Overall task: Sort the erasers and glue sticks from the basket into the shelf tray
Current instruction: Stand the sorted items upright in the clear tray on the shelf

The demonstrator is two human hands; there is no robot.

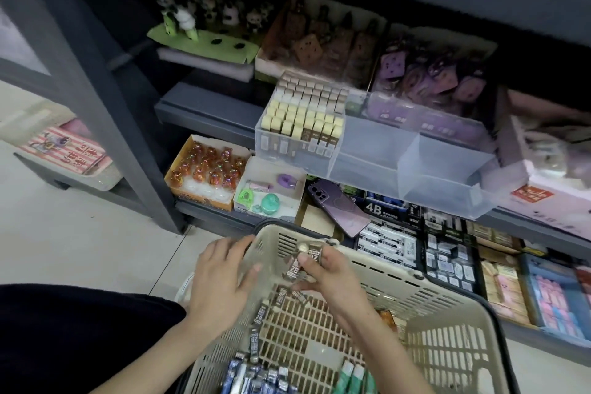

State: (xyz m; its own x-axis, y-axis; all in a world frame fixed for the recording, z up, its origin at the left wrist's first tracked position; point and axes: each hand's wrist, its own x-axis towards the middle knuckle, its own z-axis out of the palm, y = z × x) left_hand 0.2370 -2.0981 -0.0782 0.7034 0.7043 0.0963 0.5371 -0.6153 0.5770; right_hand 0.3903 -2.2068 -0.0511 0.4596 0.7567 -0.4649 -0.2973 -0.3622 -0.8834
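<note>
The left hand (220, 281) lies with fingers spread and straight at the left rim of the basket (454, 293), holding nothing, probably to steady it. The right hand (332, 278) pinches a few small 2B-marked packs (295, 264) above the basket floor, where more lie loose, likely gathering several for one trip. Up right, the clear shelf tray (367, 166) has its left compartment packed and the others bare.

A grey shelf (208, 112) carries a clear tray (415, 169) beside cardboard boxes (267, 69).
</note>
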